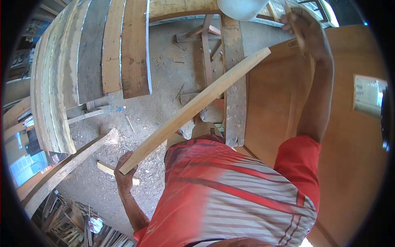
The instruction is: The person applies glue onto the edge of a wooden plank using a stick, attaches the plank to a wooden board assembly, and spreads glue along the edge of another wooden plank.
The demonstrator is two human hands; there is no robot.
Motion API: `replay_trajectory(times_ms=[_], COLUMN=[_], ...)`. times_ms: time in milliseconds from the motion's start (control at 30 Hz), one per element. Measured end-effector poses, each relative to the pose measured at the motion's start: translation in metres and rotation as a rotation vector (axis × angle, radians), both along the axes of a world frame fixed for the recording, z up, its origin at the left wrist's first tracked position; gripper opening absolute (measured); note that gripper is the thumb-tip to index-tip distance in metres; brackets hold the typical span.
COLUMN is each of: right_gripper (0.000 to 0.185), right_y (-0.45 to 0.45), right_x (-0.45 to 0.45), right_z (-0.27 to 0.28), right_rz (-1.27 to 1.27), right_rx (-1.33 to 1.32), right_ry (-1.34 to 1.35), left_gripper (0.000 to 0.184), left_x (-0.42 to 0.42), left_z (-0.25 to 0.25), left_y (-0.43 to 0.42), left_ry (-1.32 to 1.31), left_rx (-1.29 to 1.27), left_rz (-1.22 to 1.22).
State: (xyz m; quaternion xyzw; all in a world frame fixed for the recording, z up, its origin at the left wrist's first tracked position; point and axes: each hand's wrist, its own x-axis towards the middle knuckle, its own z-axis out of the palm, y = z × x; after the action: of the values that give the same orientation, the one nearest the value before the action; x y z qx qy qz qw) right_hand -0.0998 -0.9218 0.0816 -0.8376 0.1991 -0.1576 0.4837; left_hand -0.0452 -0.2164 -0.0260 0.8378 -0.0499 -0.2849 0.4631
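My left hand (123,175) is closed around the near end of a long, squared wooden batten (197,107). The batten slants up to the right across the front of my body, and its far end lies above a wide bench plank (235,94). Raised at the upper right, my right hand (306,33) grips a thin, pale strip of wood (289,18), partly covered by the fingers. That hand is apart from the batten's far end.
Several wide boards (133,53) lie side by side at upper left. A brown wooden panel (271,94) stands on the right. A rounded white object (242,8) is at the top. Scrap wood (74,222) is piled at lower left; shavings cover the floor (98,195).
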Motion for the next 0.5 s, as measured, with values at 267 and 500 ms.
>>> replay_trajectory(times_ms=[267,500], right_gripper=[0.039,0.033], right_y=[0.196,0.316], right_x=[-0.109,-0.113], right_z=[-0.036,-0.047], right_rz=[-0.109,-0.101], right_rx=[0.408,0.351], right_ry=[0.076,0.21], left_gripper=[0.044,0.039], left_x=[0.022,0.035], left_z=[-0.007,0.002], left_y=[0.0,-0.002], left_ry=[-0.154,-0.289], left_rx=[-0.292,-0.335], left_rz=[-0.066,-0.203])
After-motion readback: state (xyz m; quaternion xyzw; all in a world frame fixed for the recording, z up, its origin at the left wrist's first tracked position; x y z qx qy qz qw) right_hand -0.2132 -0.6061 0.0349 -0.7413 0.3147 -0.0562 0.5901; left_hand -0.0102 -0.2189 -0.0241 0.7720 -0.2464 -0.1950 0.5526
